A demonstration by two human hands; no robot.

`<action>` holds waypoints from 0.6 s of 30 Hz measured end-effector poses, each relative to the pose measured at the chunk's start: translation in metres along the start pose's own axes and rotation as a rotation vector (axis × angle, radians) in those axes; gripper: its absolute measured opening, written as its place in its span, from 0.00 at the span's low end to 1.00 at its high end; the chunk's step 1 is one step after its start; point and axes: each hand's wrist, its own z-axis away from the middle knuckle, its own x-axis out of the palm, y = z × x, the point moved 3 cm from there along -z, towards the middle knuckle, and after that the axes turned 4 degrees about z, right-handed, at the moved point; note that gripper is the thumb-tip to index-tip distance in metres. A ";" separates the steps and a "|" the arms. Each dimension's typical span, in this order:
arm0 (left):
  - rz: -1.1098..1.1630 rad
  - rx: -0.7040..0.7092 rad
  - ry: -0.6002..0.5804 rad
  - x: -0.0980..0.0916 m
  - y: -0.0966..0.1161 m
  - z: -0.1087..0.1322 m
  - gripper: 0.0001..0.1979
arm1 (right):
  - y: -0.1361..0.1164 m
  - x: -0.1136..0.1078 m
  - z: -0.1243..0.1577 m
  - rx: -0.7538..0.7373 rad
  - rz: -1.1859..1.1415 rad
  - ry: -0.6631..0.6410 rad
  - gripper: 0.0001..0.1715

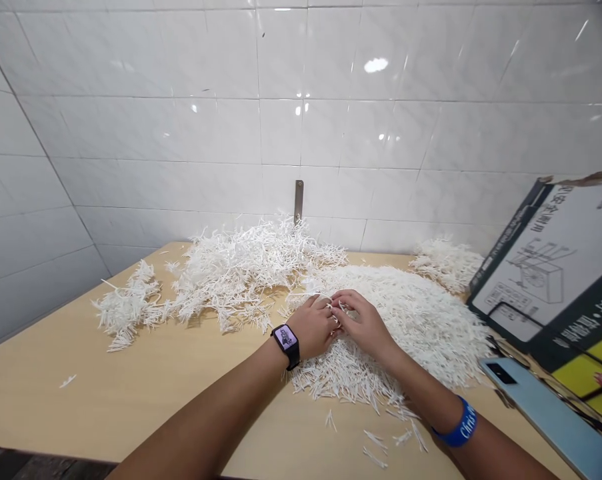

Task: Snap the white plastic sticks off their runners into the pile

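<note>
My left hand (pixel 315 327) and my right hand (pixel 361 322) meet over a big flat heap of thin white sticks (pixel 421 320) on a light wooden table (pixel 131 400). Both hands have their fingers curled and pinched around some of the white sticks where the fingertips touch. A black smartwatch (pixel 286 341) sits on my left wrist. A blue wristband (pixel 458 427) circles my right wrist. A second, looser pile of white sticks (pixel 241 267) lies behind and to the left of the hands.
A smaller clump of sticks (pixel 125 310) lies at the left, another (pixel 448 263) at the back right. A printed cardboard box (pixel 555 280) leans at the right, with a light blue phone (pixel 555 417) before it. White tiled walls rise behind the table. Stray sticks (pixel 381 453) lie near the front edge.
</note>
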 end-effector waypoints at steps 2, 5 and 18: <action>0.090 0.002 -0.001 0.000 -0.001 0.000 0.13 | 0.001 -0.004 0.000 -0.002 -0.036 0.035 0.07; 0.334 -0.088 0.057 -0.003 -0.010 0.000 0.21 | 0.005 -0.011 0.001 0.060 -0.122 0.091 0.09; 0.950 -0.656 0.484 -0.010 -0.049 0.005 0.21 | -0.001 -0.014 0.003 0.238 -0.728 0.137 0.13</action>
